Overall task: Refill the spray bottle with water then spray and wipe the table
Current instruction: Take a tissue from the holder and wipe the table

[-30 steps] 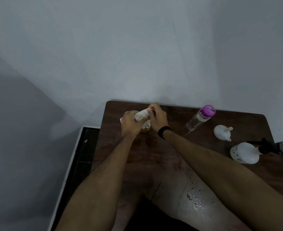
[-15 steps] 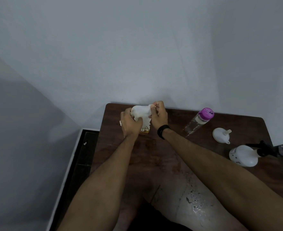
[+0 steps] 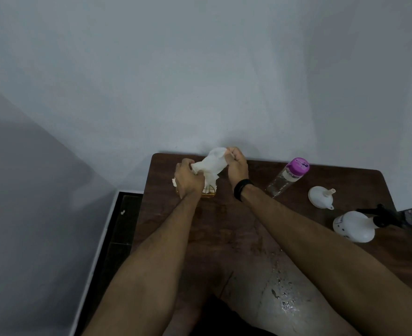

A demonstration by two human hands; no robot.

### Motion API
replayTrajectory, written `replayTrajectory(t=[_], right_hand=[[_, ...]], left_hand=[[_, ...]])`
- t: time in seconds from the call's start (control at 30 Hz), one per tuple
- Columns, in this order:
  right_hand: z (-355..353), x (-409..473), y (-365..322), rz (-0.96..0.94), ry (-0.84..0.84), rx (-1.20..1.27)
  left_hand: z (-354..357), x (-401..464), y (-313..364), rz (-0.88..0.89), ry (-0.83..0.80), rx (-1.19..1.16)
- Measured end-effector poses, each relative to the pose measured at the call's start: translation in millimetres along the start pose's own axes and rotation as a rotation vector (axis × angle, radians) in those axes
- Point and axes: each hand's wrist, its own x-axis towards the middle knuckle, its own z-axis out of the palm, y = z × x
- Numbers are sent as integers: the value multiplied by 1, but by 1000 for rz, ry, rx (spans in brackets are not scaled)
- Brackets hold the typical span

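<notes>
Fingers of both hands are curled into a wad of white tissue (image 3: 211, 166) up at the table's 11 o'clock corner. His left hand (image 3: 188, 181) grips the lower end right over a little gold wire holder (image 3: 209, 190), and his right hand (image 3: 236, 166) pinches the top, stretching the sheet between them.

Looks to me like he's getting a wipe ready, since there are water drops (image 3: 284, 297) sitting on the brown table (image 3: 224, 238) down near 5 o'clock. The white spray bottle (image 3: 354, 225) lies on its side out at 3 o'clock, untouched, with the white funnel (image 3: 320, 196) and a purple-capped water bottle (image 3: 288, 177) around 1–2 o'clock.

If it were me I'd pin the holder down while pulling so it doesn't tip, pull slow so the sheet doesn't rip, then fold it flat before wiping.
</notes>
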Motion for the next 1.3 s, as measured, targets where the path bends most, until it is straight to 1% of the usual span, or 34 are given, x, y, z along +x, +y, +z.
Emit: replayTrajectory(t=[0.03,0.1,0.17,0.23,0.37,0.43,0.5,0.57,0.63,0.73,0.8,0.87,0.93,0.97,1.03,1.1,1.13,1.17,1.23,1.3], right_hand=[[-1,1,-1,16,21,35],[-5,5,-4,48,93,101],[-10,11,-7,77,170,151],[-16,18,-9,97,211,148],[-22,21,-9,139,207,111],[-23,18,-7,176,173,76],[-24,12,-4,197,76,41],[-24,5,0,193,-39,-23],[-24,-1,6,175,-111,-77],[-26,-6,12,178,-125,-144],[-28,-5,16,195,-125,-129],[-30,-3,16,228,-123,-76],[-33,-4,15,303,-133,57],[-35,-5,15,346,-137,113],[-39,-7,16,390,-142,129],[-44,-8,22,389,-147,75],[-46,-11,23,391,-149,62],[-47,-13,25,401,-151,69],[-49,-18,27,414,-145,102],[-52,-25,26,429,-147,137]], left_hand=[[1,2,0,5,-17,-18],[0,6,-4,-42,-37,-67],[-2,8,-13,-126,-5,-76],[-3,7,-19,-155,32,-45],[-4,9,-12,-148,74,-71],[-2,8,-10,-111,46,-25],[0,6,-14,-31,-13,157],[-1,7,-16,96,-21,426],[-3,11,-13,223,-26,636],[-6,11,-7,319,-142,850],[-5,7,-16,363,-177,899],[-2,3,-27,336,-169,877],[0,-1,-34,255,-102,772],[0,-3,-35,210,-43,691],[-1,-9,-32,136,86,517],[0,-18,-28,134,174,349],[2,-23,-26,171,164,268],[4,-30,-22,214,105,178],[11,-45,-15,233,-113,24],[19,-57,-12,162,-321,-12]])
